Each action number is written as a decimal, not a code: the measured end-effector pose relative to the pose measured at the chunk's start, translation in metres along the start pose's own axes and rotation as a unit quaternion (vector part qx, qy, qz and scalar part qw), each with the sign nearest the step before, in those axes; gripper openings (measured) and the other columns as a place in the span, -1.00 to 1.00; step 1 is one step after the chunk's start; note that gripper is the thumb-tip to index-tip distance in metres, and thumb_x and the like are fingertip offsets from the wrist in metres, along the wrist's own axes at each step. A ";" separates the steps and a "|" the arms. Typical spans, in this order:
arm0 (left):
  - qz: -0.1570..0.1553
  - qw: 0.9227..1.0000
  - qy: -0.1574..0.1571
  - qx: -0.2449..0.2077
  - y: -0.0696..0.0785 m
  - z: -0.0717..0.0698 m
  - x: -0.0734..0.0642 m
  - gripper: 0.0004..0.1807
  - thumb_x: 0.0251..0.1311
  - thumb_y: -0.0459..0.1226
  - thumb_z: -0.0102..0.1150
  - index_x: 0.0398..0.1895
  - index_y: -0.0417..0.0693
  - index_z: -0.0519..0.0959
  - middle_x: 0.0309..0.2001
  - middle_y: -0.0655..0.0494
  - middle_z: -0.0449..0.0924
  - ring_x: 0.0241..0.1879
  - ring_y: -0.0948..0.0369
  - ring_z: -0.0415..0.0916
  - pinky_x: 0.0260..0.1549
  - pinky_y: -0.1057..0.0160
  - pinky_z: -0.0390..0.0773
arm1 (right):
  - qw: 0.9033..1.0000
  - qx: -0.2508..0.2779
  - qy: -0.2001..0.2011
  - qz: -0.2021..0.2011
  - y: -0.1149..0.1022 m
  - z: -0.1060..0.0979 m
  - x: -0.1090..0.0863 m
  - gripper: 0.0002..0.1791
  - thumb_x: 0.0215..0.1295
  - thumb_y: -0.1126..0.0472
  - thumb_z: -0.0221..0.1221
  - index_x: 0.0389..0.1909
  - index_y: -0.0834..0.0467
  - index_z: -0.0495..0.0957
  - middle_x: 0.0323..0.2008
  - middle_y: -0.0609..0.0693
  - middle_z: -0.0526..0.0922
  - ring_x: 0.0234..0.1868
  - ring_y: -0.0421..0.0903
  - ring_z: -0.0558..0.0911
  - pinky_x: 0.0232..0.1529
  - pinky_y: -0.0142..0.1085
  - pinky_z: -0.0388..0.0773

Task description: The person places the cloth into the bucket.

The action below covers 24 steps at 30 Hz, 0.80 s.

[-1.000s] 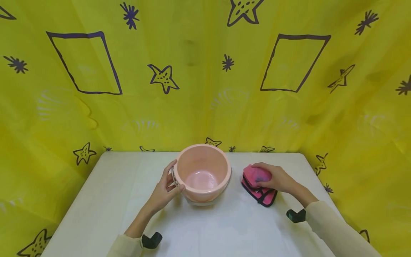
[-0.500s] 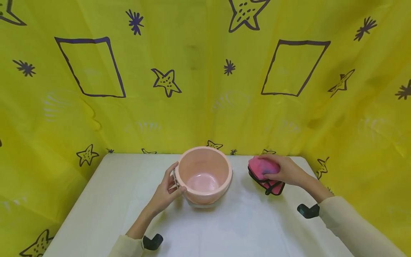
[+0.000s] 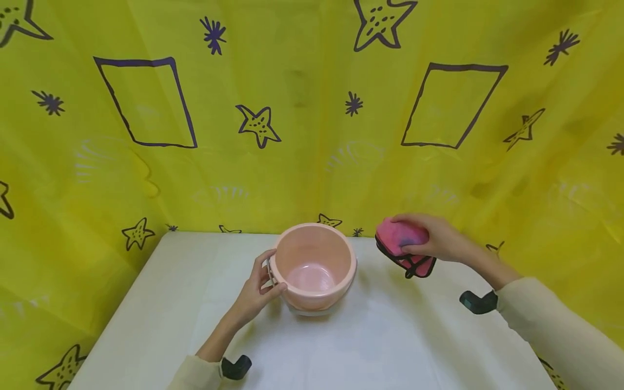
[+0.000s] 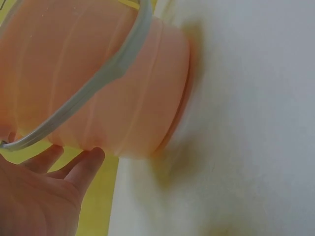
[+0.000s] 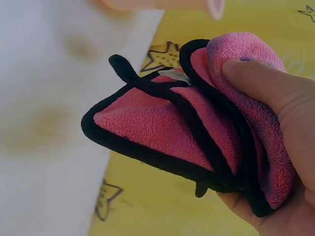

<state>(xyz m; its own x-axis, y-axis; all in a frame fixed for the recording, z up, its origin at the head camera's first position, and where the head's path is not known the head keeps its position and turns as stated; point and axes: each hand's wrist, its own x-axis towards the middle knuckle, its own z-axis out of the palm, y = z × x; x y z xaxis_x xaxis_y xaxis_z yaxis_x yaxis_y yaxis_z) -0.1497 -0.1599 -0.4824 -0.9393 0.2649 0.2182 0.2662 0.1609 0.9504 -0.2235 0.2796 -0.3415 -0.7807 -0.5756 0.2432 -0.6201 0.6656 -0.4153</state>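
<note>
A peach-pink plastic bucket point(image 3: 319, 301) stands on the white table, its mouth tilted toward the head camera. My left hand point(image 3: 253, 295) holds it at the left side, thumb on the rim and fingers along the wall. A pale grey handle point(image 4: 88, 93) hangs down the bucket's side in the left wrist view. To the right of the bucket, my right hand point(image 3: 441, 238) grips a folded pink towel point(image 3: 400, 234) above the table's back right. Black edging and a small black hanging loop point(image 5: 120, 69) show on the towel in the right wrist view, with the thumb pressed on its bunched end.
The white table point(image 3: 380, 336) runs back to a yellow curtain point(image 3: 302, 135) printed with dark stars and frames. That curtain also closes off both sides. A dark device point(image 3: 236, 367) sits at the left wrist and a similar dark device point(image 3: 478, 302) at the right.
My right hand has lifted the folded towel off the table and carried it up, back and slightly right. My left hand keeps its hold on the bucket, and the head view has shifted a little.
</note>
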 end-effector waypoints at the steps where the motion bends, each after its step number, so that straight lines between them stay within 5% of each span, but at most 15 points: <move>1: 0.006 1.000 0.000 -0.001 0.000 0.001 0.000 -0.13 0.36 -0.24 0.27 0.59 0.27 0.00 0.52 -0.27 0.21 0.41 -0.26 0.32 0.21 -0.06 0.56 | 1.000 0.000 0.000 -0.005 -0.002 -0.003 0.003 -0.29 0.05 0.22 0.57 0.27 0.10 0.55 0.13 0.15 0.66 -0.06 0.06 0.65 -0.13 -0.05 0.70; 6: 0.026 1.000 0.013 -0.013 -0.003 0.008 0.000 -0.14 0.36 -0.29 0.25 0.59 0.19 -0.01 0.48 -0.34 0.25 0.41 -0.30 0.29 0.17 -0.01 0.59 | 1.000 -0.010 0.000 -0.027 -0.013 -0.018 0.017 -0.30 0.07 0.19 0.57 0.27 0.06 0.56 0.08 0.10 0.68 -0.11 0.00 0.63 -0.17 -0.12 0.68; 24: 0.016 0.999 0.041 -0.022 -0.006 0.014 0.001 -0.11 0.31 -0.27 0.31 0.59 0.21 0.02 0.50 -0.33 0.21 0.42 -0.31 0.27 0.15 -0.07 0.60 | 0.998 -0.035 -0.043 -0.044 -0.059 -0.042 0.073 -0.29 0.11 0.11 0.55 0.30 -0.04 0.52 0.12 0.10 0.66 -0.08 0.06 0.63 -0.12 -0.06 0.66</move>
<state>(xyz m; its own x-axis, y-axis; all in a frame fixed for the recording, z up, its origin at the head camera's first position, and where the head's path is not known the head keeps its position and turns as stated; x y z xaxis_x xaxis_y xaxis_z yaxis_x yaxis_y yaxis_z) -0.1487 -0.1471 -0.4908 -0.9454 0.1908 0.2644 0.2883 0.1105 0.9511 -0.2474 0.2177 -0.2626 -0.7161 -0.6692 0.1983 -0.6915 0.6415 -0.3323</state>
